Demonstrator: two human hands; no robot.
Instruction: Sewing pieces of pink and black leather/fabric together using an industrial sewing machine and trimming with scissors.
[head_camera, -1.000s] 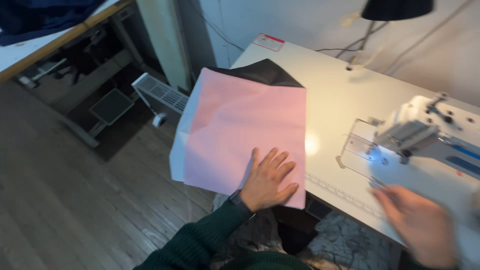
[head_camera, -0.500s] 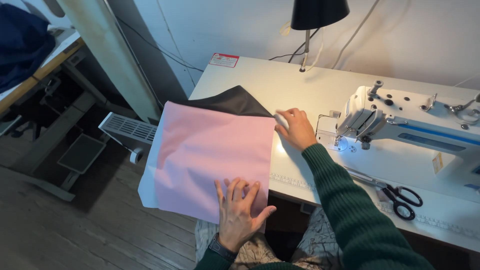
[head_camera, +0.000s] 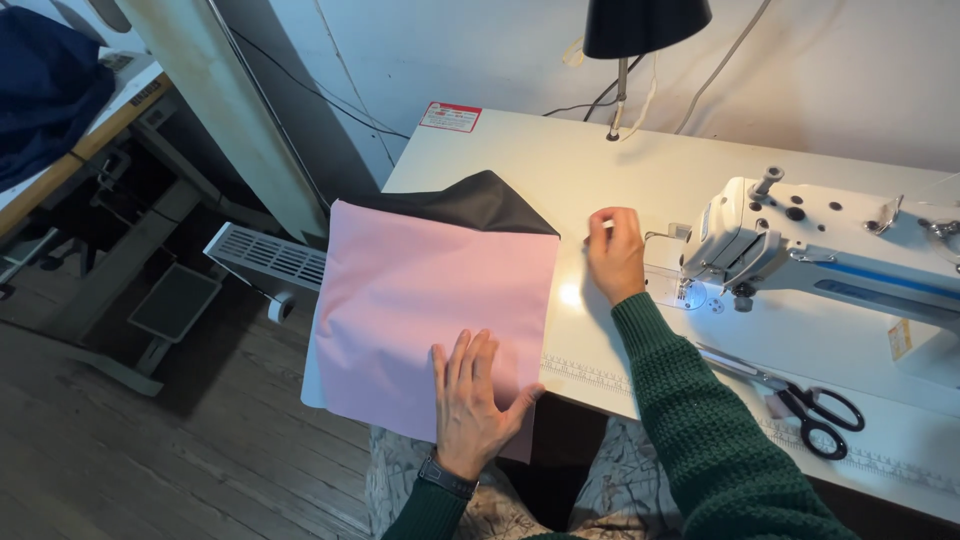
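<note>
Since half a second ago, the right hand (head_camera: 614, 252) has been drawn off the pink fabric's (head_camera: 425, 300) upper right corner and is now being held over the bare white table (head_camera: 520, 160), between the fabric and the sewing machine (head_camera: 800, 240). Its grip is being kept together, fingertips pinched; something small and pale is possibly being held there, though it cannot be told for certain. The left hand (head_camera: 470, 400) is being pressed flat, fingers spread apart, on the near edge of the pink fabric, clamped on nothing. That fabric is lying over the table's left end and is hanging past the edge, with a black fabric (head_camera: 480, 200) showing from beneath its far side. Black-handled scissors (head_camera: 810, 410) are lying on the table well to the right, and a black lamp (head_camera: 640, 25) is standing at the back.
</note>
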